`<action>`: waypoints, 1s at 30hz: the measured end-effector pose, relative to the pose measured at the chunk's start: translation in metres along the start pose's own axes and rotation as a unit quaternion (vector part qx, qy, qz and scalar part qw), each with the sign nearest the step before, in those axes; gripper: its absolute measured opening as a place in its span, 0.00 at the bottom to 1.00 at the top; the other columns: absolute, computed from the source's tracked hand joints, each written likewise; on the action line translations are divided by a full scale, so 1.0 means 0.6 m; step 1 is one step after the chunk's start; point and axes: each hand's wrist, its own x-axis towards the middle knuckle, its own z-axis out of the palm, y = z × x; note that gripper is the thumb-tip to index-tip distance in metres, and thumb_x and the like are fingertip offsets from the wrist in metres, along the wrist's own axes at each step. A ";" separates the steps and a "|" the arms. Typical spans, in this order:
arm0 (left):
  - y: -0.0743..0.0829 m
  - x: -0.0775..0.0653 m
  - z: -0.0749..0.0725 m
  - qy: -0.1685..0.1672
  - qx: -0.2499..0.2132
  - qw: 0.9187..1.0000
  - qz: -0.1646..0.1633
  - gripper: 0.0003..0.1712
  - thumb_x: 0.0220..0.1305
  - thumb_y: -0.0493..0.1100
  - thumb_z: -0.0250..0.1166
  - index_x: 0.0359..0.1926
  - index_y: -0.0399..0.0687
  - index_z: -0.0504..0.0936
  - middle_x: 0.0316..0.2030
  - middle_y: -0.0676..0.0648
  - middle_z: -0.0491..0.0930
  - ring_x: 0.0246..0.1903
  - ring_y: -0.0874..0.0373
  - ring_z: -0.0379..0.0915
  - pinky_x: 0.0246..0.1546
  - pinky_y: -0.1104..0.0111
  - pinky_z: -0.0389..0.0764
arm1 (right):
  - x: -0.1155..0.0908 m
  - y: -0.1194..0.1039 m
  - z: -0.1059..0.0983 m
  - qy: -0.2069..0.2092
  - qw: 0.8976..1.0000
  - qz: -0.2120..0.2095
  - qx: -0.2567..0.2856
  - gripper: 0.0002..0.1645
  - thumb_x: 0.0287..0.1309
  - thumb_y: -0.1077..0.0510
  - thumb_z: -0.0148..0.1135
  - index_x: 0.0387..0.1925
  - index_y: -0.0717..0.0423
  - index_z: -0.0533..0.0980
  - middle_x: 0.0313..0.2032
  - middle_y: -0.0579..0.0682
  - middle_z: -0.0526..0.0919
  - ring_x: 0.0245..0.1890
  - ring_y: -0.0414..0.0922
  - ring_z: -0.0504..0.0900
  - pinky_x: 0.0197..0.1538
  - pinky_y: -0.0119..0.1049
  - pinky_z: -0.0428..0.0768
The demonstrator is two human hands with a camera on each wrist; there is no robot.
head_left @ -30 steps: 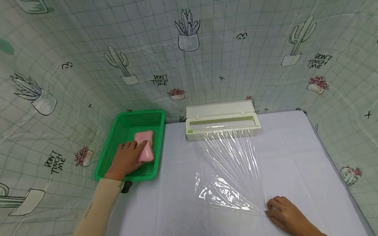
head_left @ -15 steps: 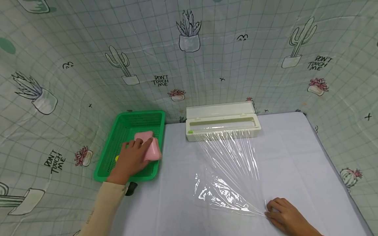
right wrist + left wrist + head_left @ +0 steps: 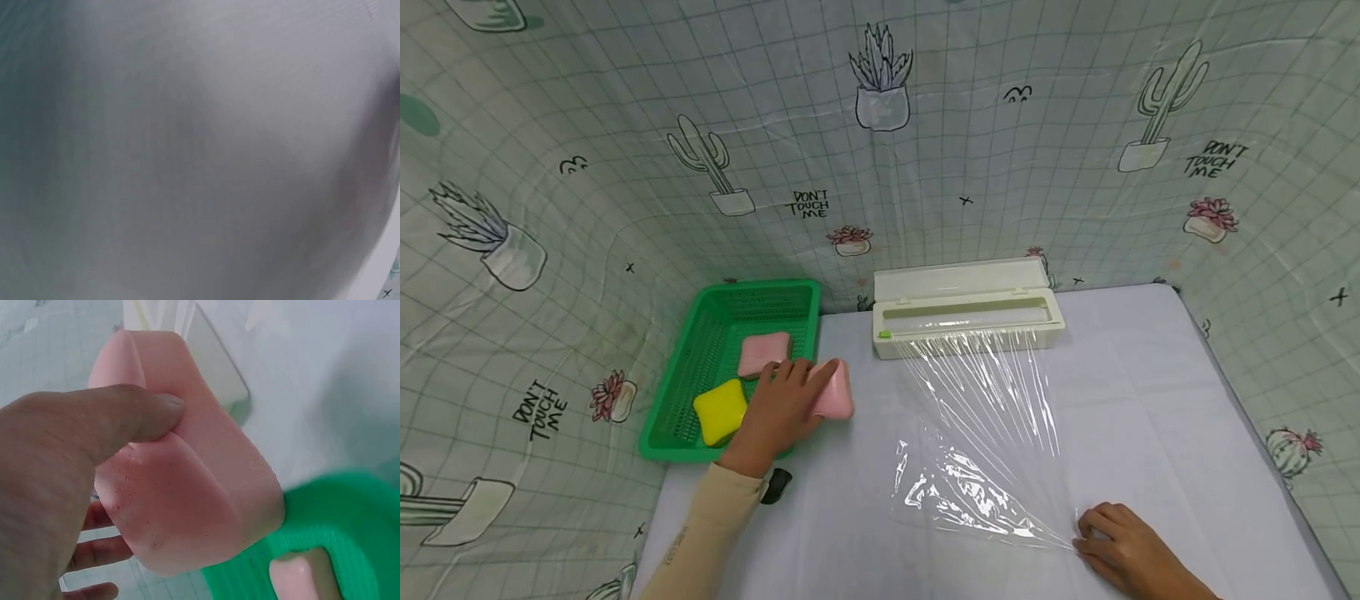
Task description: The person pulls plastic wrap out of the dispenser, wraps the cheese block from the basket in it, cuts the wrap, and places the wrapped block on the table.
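Pink waisted block (image 3: 835, 393), pinched in left grip (image 3: 781, 410), just beside green plastic basket (image 3: 756, 307); right grip (image 3: 1122, 543) pinches clear plastic film (image 3: 992, 417).

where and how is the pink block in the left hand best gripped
Probably at its middle, coming from the left: in the left wrist view, the pink block has an edge that dips inward mid-length, a handy seat, where the left hand sets its thumb.

Basket (image 3: 711, 342) left of dispenser (image 3: 962, 300), two blocks (image 3: 721, 412) inside, third block (image 3: 835, 393) between basket and film (image 3: 985, 442), film before dispenser
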 end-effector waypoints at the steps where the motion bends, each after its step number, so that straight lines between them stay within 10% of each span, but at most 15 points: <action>1: 0.005 0.003 0.001 0.000 0.000 1.000 0.001 0.46 0.53 0.51 0.85 0.71 0.49 0.75 0.50 0.38 0.80 0.50 0.39 0.76 0.57 0.44 0.77 | 0.000 0.000 0.001 0.001 1.000 0.000 0.001 0.36 0.85 0.42 0.42 0.25 0.46 0.88 0.36 0.40 0.80 0.37 0.42 0.75 0.45 0.36 0.72; 30: 0.210 0.056 0.069 -0.046 -0.031 0.995 0.083 0.46 0.58 0.61 0.78 0.75 0.59 0.72 0.55 0.48 0.81 0.54 0.52 0.78 0.59 0.57 0.77 | 0.003 -0.005 -0.003 -0.003 1.000 -0.004 -0.014 0.36 0.85 0.44 0.41 0.24 0.45 0.88 0.36 0.39 0.80 0.38 0.40 0.75 0.46 0.34 0.73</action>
